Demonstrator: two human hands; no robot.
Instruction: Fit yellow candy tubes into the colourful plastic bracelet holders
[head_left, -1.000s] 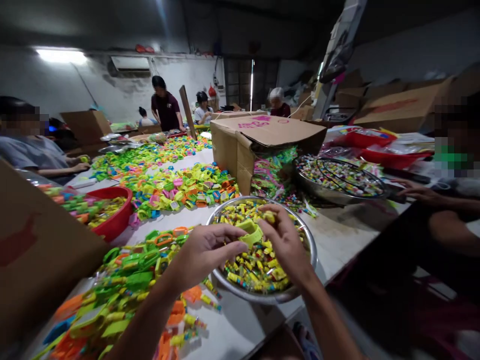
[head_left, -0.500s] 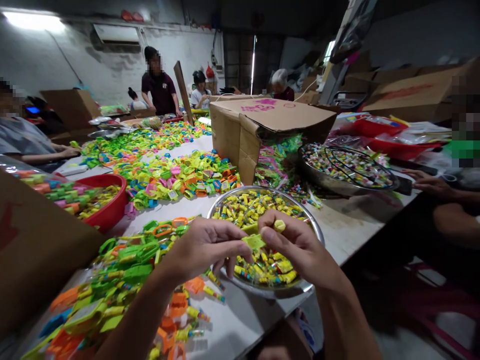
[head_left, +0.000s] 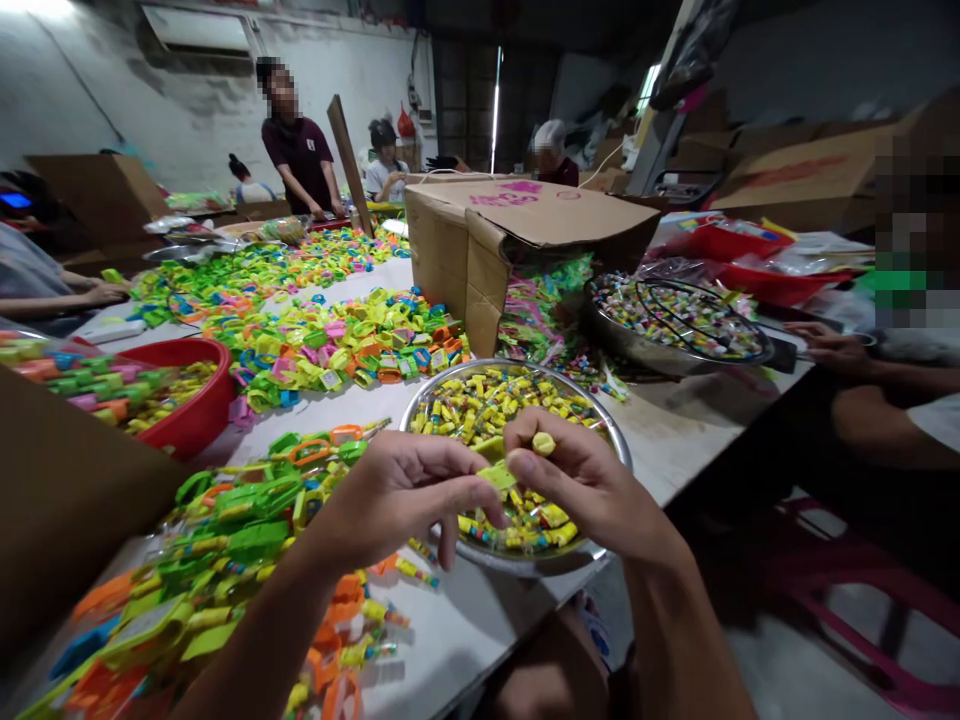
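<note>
Both hands pinch one yellow-green plastic piece (head_left: pixel 497 476) — left hand (head_left: pixel 405 495) and right hand (head_left: pixel 581 480) closed on its ends — just above the steel bowl (head_left: pixel 611 440) of candy; the right also clasps a yellow candy roll (head_left: pixel 543 443).

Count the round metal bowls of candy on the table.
2. One metal bowl lies under the hands; another bowl sits right of the cardboard box. Others may be hidden farther back.

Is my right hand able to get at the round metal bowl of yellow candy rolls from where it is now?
Probably yes: the right hand hovers directly over the round metal bowl, nothing between them, though its fingers already pinch a small yellow roll.
</note>
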